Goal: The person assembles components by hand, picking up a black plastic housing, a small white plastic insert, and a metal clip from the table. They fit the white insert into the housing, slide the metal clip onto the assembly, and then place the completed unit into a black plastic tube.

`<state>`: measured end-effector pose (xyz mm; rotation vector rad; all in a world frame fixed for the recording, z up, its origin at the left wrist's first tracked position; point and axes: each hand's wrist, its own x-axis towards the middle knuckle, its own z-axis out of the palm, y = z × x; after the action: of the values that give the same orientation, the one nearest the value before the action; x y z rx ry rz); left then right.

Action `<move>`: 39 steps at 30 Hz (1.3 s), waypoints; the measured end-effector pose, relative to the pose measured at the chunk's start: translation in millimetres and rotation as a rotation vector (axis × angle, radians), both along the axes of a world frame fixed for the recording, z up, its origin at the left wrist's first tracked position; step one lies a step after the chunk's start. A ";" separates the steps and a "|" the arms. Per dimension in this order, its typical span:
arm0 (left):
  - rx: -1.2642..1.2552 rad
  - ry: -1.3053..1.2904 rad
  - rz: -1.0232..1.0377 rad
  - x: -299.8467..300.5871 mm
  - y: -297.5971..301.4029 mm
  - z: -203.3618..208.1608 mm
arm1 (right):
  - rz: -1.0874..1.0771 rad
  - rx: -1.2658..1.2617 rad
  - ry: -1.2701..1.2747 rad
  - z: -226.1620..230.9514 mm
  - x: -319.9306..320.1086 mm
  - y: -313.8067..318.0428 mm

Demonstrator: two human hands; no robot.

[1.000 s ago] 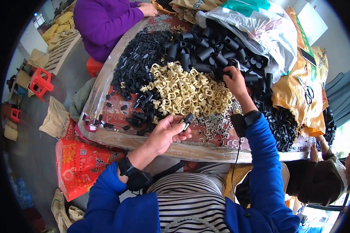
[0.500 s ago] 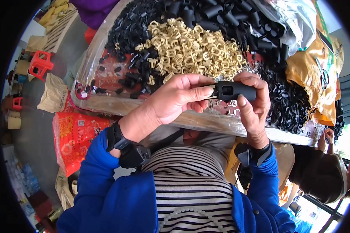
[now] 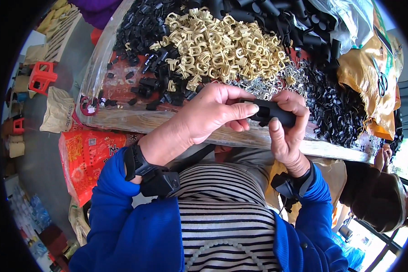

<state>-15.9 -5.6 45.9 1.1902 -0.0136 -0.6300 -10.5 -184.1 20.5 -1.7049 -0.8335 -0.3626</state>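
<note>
While your left hand (image 3: 224, 111) pinches the left end of the black tube (image 3: 282, 115), the pale strip visible there half a second ago is hidden, suggesting a deeper fit. Above the table edge (image 3: 258, 136), its long axis runs left to right, right end newly tilted toward you, gripped in your right hand (image 3: 291, 140).

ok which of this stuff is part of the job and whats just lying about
Seems part of the job:
black tube, left hand at one end, right hand around the other
cream clips
metal clips
loose black tubes

Probably just lying about:
scissors on the orange sack
red stools
red bag
</note>
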 end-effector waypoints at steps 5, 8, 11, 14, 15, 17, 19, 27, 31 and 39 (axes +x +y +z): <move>-0.056 0.095 0.026 4.0 0.9 -8.7 | -0.081 0.053 0.085 -11.5 -6.4 7.9; -0.056 0.086 0.075 5.1 5.2 -16.1 | 0.062 -0.118 0.251 -2.0 1.3 -1.5; -0.073 0.080 0.063 -0.3 5.2 -18.6 | 0.232 -0.214 0.383 10.2 9.2 -10.4; -0.086 0.079 0.003 -6.6 -0.6 -16.4 | 0.447 -0.215 0.479 22.7 17.1 -18.6; -0.094 0.093 -0.007 -9.5 -3.9 -13.1 | 0.518 -0.268 0.485 29.7 16.7 -18.0; -0.088 0.104 0.005 -15.1 -11.8 -10.5 | 0.663 -0.376 0.494 37.1 13.1 -18.3; -0.185 0.140 -0.040 -18.9 -18.8 -14.8 | 0.684 -0.385 0.503 34.8 6.7 -25.2; -0.279 0.207 -0.011 -22.0 -28.9 -21.5 | 0.487 -0.229 0.729 21.4 -12.3 -28.2; -0.289 0.096 0.002 -25.4 -29.5 -22.5 | 0.474 0.060 0.855 11.2 -21.6 -20.5; -0.269 0.080 -0.040 -25.7 -36.5 -26.5 | 0.471 0.302 0.935 -6.9 -27.0 -24.7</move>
<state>-41.5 -42.1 19.5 0.9064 -0.0533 -0.6875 -37.5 -208.8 13.6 -1.1404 -0.4127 0.5763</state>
